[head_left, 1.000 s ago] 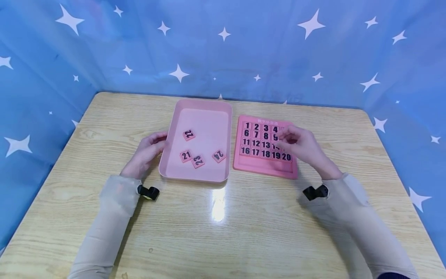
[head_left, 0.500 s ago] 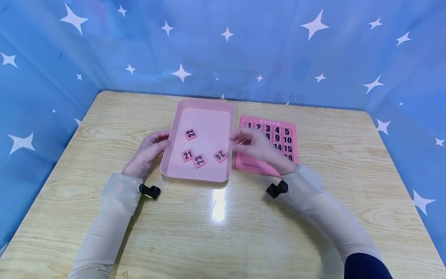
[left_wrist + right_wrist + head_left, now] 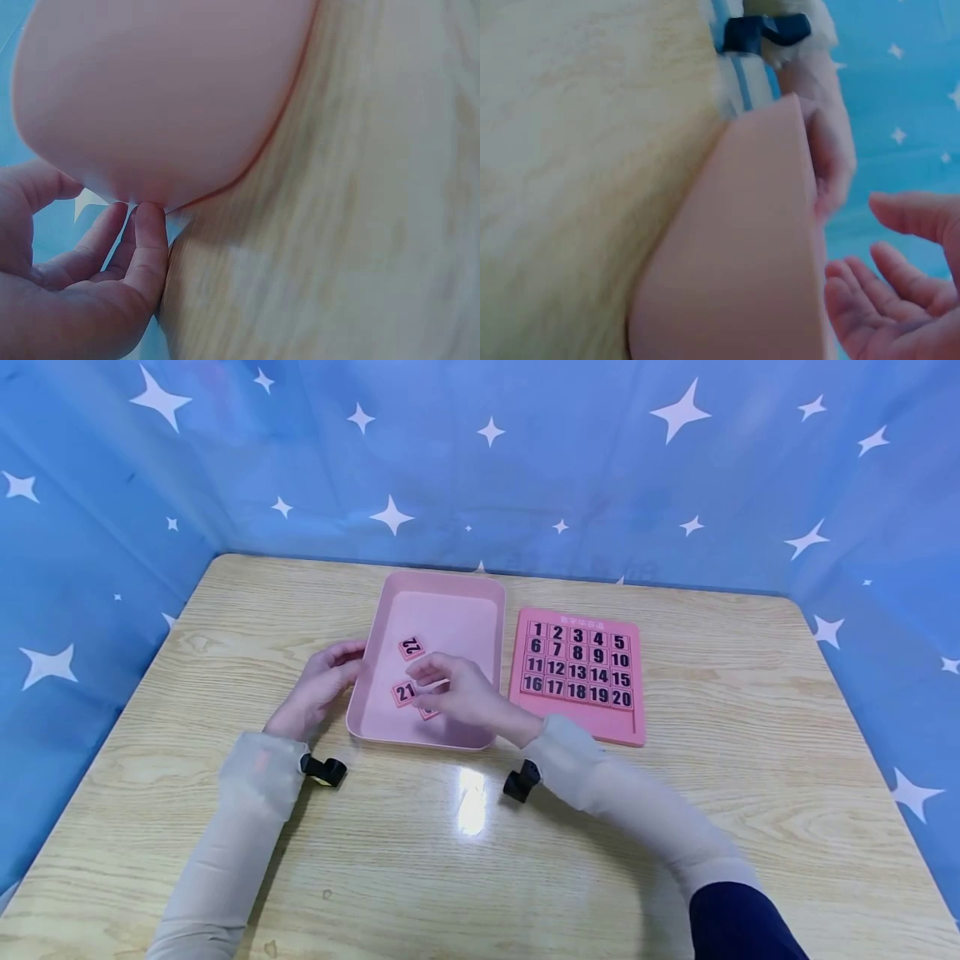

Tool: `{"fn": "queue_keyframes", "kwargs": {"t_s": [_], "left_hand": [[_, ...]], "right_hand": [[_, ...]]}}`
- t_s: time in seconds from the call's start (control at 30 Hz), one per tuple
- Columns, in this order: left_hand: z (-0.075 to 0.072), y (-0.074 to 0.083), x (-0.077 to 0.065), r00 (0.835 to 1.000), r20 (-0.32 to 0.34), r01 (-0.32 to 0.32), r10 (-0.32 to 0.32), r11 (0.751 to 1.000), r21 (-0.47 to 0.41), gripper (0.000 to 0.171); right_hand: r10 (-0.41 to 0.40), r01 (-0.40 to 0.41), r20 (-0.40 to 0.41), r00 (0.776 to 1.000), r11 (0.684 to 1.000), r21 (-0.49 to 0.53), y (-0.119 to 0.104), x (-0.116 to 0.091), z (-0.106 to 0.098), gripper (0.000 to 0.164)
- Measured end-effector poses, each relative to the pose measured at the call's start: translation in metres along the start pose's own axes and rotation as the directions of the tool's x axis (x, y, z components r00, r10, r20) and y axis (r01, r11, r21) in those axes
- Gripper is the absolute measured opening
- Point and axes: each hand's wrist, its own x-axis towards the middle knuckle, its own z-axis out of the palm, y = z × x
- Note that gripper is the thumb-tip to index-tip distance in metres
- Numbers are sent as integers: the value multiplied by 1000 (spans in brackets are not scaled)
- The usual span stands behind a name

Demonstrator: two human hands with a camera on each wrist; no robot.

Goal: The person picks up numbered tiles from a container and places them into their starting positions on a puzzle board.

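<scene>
Over the pink tray (image 3: 442, 581) hovers my right hand (image 3: 465, 693), its thumb and fingers apart with nothing between them. Below its fingertips lie the number tile 21 (image 3: 402, 694) and the partly covered tile 23 (image 3: 428, 713). Tile 22 (image 3: 411, 648) rests a little farther back in the tray, and tile 24 is hidden by the hand. My left hand (image 3: 315, 689) stays at the tray's left side; in the left wrist view its fingertips (image 3: 151, 214) touch the outer wall. The right wrist view shows the right fingers (image 3: 881, 292) spread beside the tray rim.
A pink number puzzle board (image 3: 581, 722) lies right of the tray, with tiles 1 to 20 in rows and a bare strip along its front. Both stand on a wooden table (image 3: 390, 860) backed by a blue star-patterned curtain (image 3: 525, 468).
My right hand has moved left from above the puzzle board to above the tray, uncovering the board's tiles and covering tile 24. The left hand has stayed at the tray's side.
</scene>
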Motion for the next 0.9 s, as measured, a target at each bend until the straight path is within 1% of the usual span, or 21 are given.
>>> {"fn": "queue_keyframes", "kwargs": {"t_s": [0.23, 0.4, 0.47, 0.57, 0.67, 0.8, 0.9], "left_hand": [[0, -2, 2, 1000, 3, -16, 15, 1000, 3, 50], [0, -2, 1, 1000, 6, -24, 24, 1000, -2, 49], [-1, -3, 1, 1000, 7, -28, 28, 1000, -5, 49], [-1, -3, 1, 999, 12, -33, 33, 999, -6, 49], [-1, -3, 1, 999, 16, -35, 35, 999, -5, 49], [-1, -4, 2, 999, 10, -33, 33, 999, -6, 48], [-1, -4, 3, 999, 6, -34, 34, 999, -18, 48]], "right_hand": [[82, -80, -73, 994, 996, 29, 6, 13, 18, 36], [74, -73, -120, 990, 997, 8, 13, 21, 26, 34], [74, -75, -128, 989, 997, -8, 14, 23, 28, 34], [94, -101, -140, 986, 994, -43, 16, 25, 30, 35], [100, -114, -145, 984, 990, -88, 18, 27, 32, 39], [73, -93, -134, 988, 985, -144, 21, 29, 32, 47], [62, -86, -134, 989, 980, -181, 22, 31, 32, 48]]}}
